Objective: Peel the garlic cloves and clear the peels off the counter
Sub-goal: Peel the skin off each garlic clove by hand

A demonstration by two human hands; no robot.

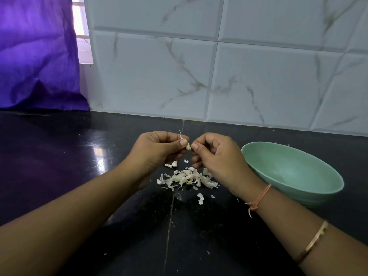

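My left hand [159,150] pinches a small pale garlic clove [186,143] between thumb and curled fingers, its thin papery tail pointing up. My right hand [217,156], fingers curled, nips the clove's lower end with thumb and forefinger. Both hands hang above the glossy black stone counter [79,166]. At 6 o'clock from the clove lies a loose heap of whitish garlic peels [189,179], with a few stray flakes around it. The round pale-green plastic bowl [310,170] sits at 4 o'clock, just beside my right wrist.
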